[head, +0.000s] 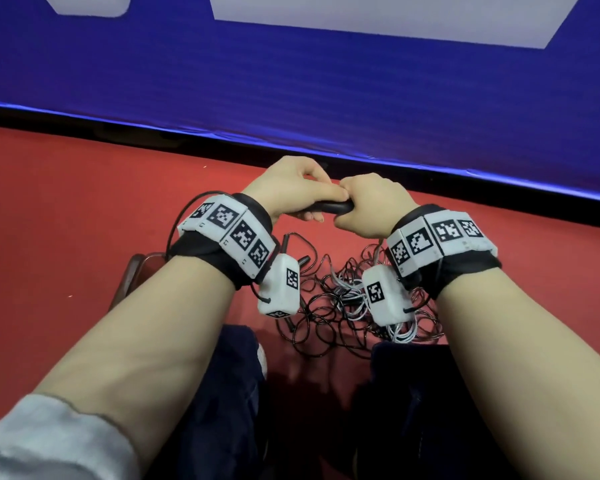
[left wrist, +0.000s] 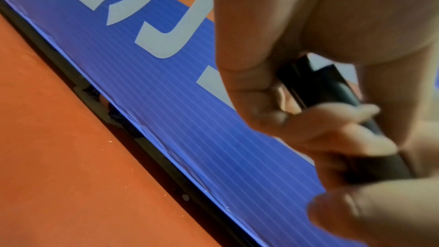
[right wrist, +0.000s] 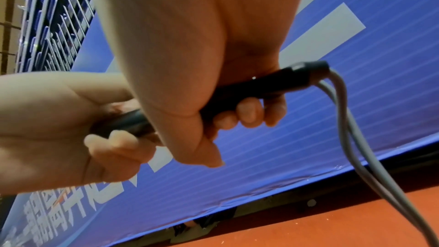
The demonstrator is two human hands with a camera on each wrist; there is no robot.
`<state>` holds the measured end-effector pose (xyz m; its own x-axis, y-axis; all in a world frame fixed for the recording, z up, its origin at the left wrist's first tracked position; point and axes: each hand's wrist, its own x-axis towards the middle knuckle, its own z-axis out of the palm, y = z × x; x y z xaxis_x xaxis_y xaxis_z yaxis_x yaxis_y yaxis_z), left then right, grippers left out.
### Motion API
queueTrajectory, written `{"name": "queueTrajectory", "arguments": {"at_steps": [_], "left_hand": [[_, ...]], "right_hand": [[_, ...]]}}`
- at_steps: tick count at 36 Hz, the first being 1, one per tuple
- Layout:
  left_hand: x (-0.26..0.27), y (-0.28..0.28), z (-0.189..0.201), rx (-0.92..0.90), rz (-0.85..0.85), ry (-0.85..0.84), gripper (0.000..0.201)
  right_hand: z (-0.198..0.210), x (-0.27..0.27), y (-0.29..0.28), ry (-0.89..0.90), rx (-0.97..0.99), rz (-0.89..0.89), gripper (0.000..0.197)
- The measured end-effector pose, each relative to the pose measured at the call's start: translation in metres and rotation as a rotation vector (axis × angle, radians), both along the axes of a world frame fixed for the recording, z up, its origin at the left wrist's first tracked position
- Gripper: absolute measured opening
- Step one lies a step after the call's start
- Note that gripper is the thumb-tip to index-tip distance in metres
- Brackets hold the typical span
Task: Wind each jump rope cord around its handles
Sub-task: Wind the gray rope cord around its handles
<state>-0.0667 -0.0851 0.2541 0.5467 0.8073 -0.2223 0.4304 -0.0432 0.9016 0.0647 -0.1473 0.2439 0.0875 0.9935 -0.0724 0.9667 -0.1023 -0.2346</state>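
Both hands meet in the middle of the head view and hold a pair of black jump rope handles (head: 329,206) level between them. My left hand (head: 291,188) grips one end, with its fingers curled round the handles (left wrist: 327,85). My right hand (head: 368,202) wraps the other end (right wrist: 261,89). From that end two grey cord strands (right wrist: 361,147) hang down toward the floor. Below the wrists, a tangled pile of black and grey cords (head: 354,306) lies on the red floor (head: 66,220). The left hand (right wrist: 59,119) also shows in the right wrist view.
A blue printed banner board (head: 291,81) stands just beyond the hands, with a black strip along its base. Another black handle (head: 286,242) sticks up from the pile. My knees in dark trousers (head: 222,393) flank the pile. A brown stool edge (head: 129,275) shows below the left wrist.
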Motion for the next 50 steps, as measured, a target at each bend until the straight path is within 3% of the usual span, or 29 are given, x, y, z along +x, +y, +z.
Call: {"name": "queueTrajectory", "arguments": {"at_steps": [4,9,13,18,25,31,38,41,43,45,47,50], "left_hand": [[0.011,-0.007,0.005,-0.040,0.234,-0.188,0.018],[0.017,-0.008,-0.006,0.324,0.214,0.042,0.046],[0.017,-0.008,-0.009,0.427,0.209,0.105,0.047],[0.018,-0.007,-0.007,0.406,0.182,0.117,0.044],[0.013,-0.003,-0.004,0.325,0.093,0.138,0.043],[0.010,-0.007,-0.006,0.347,-0.025,0.197,0.046],[0.016,-0.008,-0.008,0.404,0.031,0.124,0.045],[0.019,-0.009,-0.002,0.317,0.089,0.016,0.049],[0.020,-0.007,0.001,0.096,0.239,-0.160,0.053],[0.018,-0.006,0.004,-0.089,0.350,-0.320,0.041],[0.014,-0.005,-0.002,-0.140,0.266,-0.288,0.020],[0.010,-0.007,-0.022,-0.010,-0.221,0.081,0.067]], "right_hand": [[0.001,0.004,0.000,0.063,0.012,-0.080,0.018],[-0.005,0.005,-0.002,0.211,-0.014,-0.066,0.026],[-0.010,0.007,-0.005,0.309,0.019,-0.075,0.020],[-0.012,0.004,-0.006,0.325,0.051,-0.107,0.017],[-0.008,0.002,-0.008,0.277,0.108,-0.102,0.038],[-0.008,0.001,-0.010,0.118,0.080,-0.063,0.028],[-0.011,0.004,-0.007,0.296,0.083,-0.094,0.028],[-0.008,0.004,-0.006,0.342,0.126,-0.118,0.029],[-0.005,0.006,-0.005,0.407,0.177,-0.172,0.026],[0.001,0.011,-0.005,0.528,0.258,-0.263,0.027],[0.007,0.015,-0.004,0.669,0.332,-0.343,0.035],[0.016,0.014,-0.001,0.943,0.391,-0.388,0.042]]}}
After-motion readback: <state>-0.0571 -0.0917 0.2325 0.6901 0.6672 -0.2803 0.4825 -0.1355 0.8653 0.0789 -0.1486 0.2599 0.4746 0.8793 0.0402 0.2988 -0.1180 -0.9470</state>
